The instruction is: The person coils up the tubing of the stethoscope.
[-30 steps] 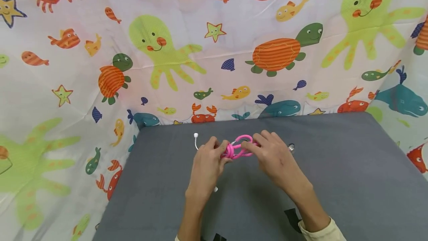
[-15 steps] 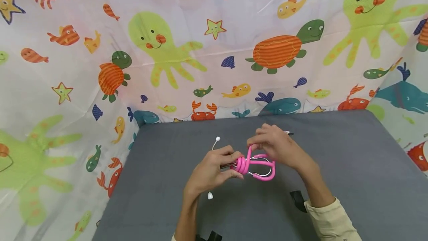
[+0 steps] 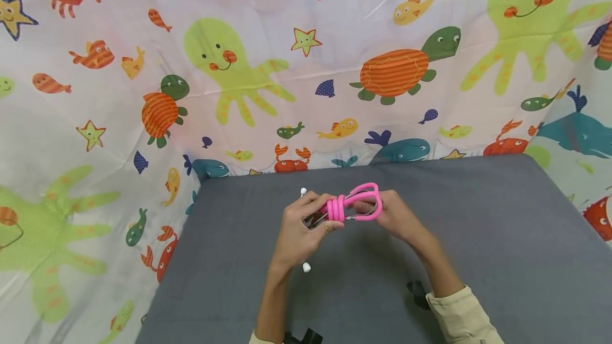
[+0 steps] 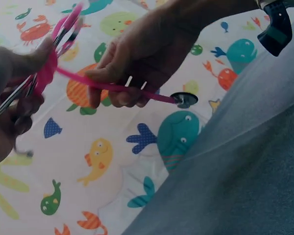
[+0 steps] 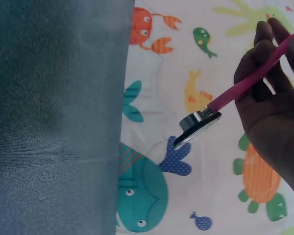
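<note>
A pink stethoscope (image 3: 336,209) is held up over the table, its tubing wound several times round its folded middle, a pink loop sticking out to the right. My left hand (image 3: 296,232) grips the wound bundle between thumb and fingers. White ear tips (image 3: 306,267) show above and below that hand. Behind the loop, my right hand (image 3: 394,215) is partly hidden. In the left wrist view its fingers hold the stretch of tubing (image 4: 108,86) running from the coil to the metal chest piece (image 4: 185,99). The right wrist view shows the chest piece hanging past the fingers.
A grey cloth-covered table (image 3: 229,259) lies below both hands. Behind and at the sides hangs a white curtain (image 3: 268,137) printed with sea animals. Black wrist devices (image 3: 417,294) sit by the cream sleeves (image 3: 461,312).
My right hand has pulled the tubing up and over the bundle, then dropped behind the loop. The coil has grown tidier and tilted upward. My left hand keeps its grip throughout.
</note>
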`<action>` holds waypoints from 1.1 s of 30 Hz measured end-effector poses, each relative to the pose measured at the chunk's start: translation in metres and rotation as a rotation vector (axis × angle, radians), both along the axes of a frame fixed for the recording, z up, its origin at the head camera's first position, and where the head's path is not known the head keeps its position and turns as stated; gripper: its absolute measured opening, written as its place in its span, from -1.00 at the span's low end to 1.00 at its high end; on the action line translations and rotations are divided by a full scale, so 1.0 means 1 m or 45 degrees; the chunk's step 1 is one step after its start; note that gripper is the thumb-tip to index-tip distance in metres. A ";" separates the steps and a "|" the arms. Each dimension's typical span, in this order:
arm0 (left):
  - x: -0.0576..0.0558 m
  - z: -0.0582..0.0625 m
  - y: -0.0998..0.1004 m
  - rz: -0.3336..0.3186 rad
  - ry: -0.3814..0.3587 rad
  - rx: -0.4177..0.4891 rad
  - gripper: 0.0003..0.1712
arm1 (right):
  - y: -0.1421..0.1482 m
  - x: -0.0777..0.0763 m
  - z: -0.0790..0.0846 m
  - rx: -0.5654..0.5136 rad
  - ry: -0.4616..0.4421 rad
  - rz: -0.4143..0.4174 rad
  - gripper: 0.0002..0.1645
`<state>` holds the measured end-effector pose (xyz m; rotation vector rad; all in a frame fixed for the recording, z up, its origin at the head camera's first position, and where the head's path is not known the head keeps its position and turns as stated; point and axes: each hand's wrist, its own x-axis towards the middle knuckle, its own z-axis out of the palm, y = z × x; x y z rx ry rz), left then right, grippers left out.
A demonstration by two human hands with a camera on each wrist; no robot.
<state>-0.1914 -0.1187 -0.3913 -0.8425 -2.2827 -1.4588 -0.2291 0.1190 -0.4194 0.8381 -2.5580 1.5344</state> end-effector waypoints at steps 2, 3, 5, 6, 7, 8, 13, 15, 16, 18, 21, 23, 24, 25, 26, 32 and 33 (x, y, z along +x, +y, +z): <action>0.001 0.001 0.004 0.098 -0.014 0.011 -0.53 | -0.002 0.008 0.005 0.046 -0.036 -0.044 -0.78; 0.001 0.002 0.006 0.140 -0.022 0.016 -0.54 | -0.003 0.012 0.008 0.062 -0.048 -0.060 -0.79; 0.002 0.003 0.009 0.216 -0.029 0.023 -0.54 | -0.005 0.020 0.015 0.111 -0.036 -0.079 -0.80; 0.002 0.004 0.011 0.252 -0.024 0.023 -0.54 | -0.005 0.025 0.019 0.137 -0.024 -0.078 -0.80; 0.002 0.004 0.013 0.292 -0.013 0.019 -0.53 | -0.006 0.029 0.023 0.160 -0.011 -0.071 -0.80; 0.002 0.005 0.015 0.330 -0.003 0.016 -0.52 | -0.007 0.033 0.027 0.183 0.003 -0.059 -0.80; 0.003 0.007 0.022 0.527 0.073 -0.086 -0.50 | -0.014 0.053 0.044 0.327 0.075 -0.014 -0.88; 0.003 0.008 0.023 0.599 0.103 -0.146 -0.50 | -0.017 0.061 0.048 0.395 0.099 -0.035 -0.84; 0.004 0.007 0.022 0.633 0.117 -0.182 -0.49 | -0.017 0.065 0.050 0.428 0.122 -0.050 -0.82; 0.004 0.008 0.021 0.691 0.141 -0.258 -0.48 | -0.015 0.072 0.056 0.482 0.172 -0.099 -0.77; 0.006 0.009 0.018 0.722 0.164 -0.417 -0.45 | -0.011 0.078 0.065 0.536 0.326 -0.174 -0.77; 0.008 0.012 0.017 0.709 0.188 -0.524 -0.44 | -0.008 0.078 0.070 0.553 0.469 -0.223 -0.78; 0.009 0.012 0.017 0.694 0.202 -0.582 -0.43 | -0.007 0.077 0.073 0.559 0.538 -0.236 -0.78; 0.010 0.013 0.017 0.668 0.219 -0.644 -0.43 | -0.007 0.075 0.075 0.559 0.607 -0.248 -0.78; 0.010 0.014 0.017 0.633 0.237 -0.698 -0.43 | -0.006 0.072 0.076 0.554 0.669 -0.257 -0.78; 0.012 0.017 0.012 0.311 0.305 -0.855 -0.45 | -0.006 0.050 0.081 0.456 0.836 -0.258 -0.76; 0.012 0.017 0.010 0.246 0.298 -0.844 -0.45 | -0.006 0.047 0.080 0.445 0.838 -0.255 -0.76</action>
